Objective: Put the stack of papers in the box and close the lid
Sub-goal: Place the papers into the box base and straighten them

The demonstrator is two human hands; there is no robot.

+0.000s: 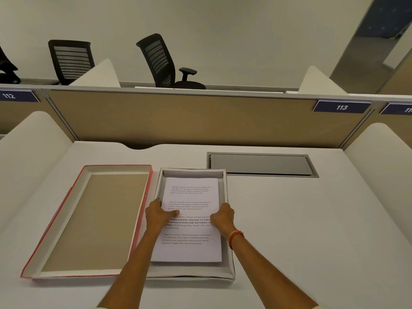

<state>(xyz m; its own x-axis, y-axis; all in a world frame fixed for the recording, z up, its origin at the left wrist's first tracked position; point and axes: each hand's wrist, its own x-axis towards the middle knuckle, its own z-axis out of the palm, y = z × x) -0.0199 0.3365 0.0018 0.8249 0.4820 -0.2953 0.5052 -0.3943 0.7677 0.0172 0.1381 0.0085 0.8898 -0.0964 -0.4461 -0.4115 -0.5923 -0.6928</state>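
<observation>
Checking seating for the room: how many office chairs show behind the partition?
3: one at the far left edge, mostly cut off; one left of centre; one at centre. Others may be hidden.

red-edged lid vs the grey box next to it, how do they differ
The lid has a red outer edge and a bare tan inside; the box has grey walls and holds the stack of papers. The lid lies untouched to the left, open side up; both hands, left hand and right hand, grip the papers over the box. The lid looks larger. Both are shallow rectangular trays flat on the desk.
</observation>
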